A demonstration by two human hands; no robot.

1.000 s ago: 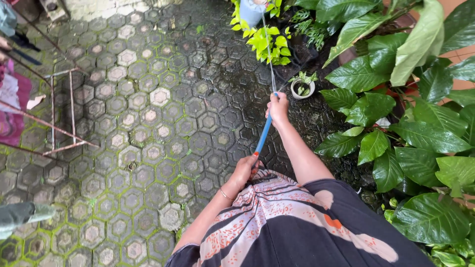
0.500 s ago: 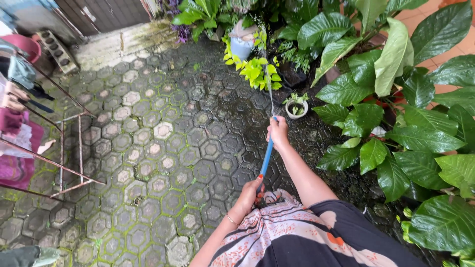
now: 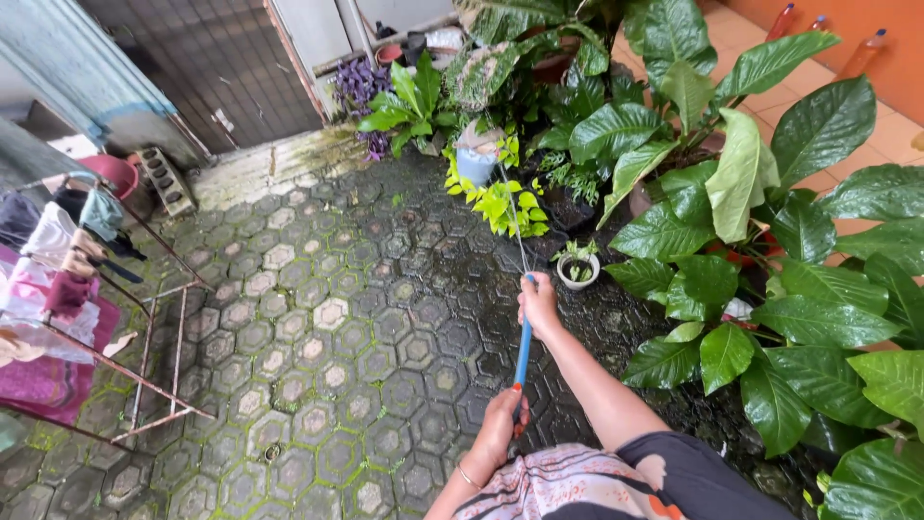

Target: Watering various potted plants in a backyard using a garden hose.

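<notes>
Over wet paving by the plants, both hands grip a blue pole (image 3: pixel 523 351): the right hand (image 3: pixel 537 303) clenched near its top, the left hand (image 3: pixel 499 430) clenched lower for steadiness, so thin strands reach forward. Beyond them, a small white pot (image 3: pixel 579 270) holds a seedling; a grey pot (image 3: pixel 475 162) sits among yellow-green leaves.

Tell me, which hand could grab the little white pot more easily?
Probably the right. The right hand grips the front end of the blue stick, close to the little white pot. The left hand holds the back end, near the body, farther from it.
</notes>
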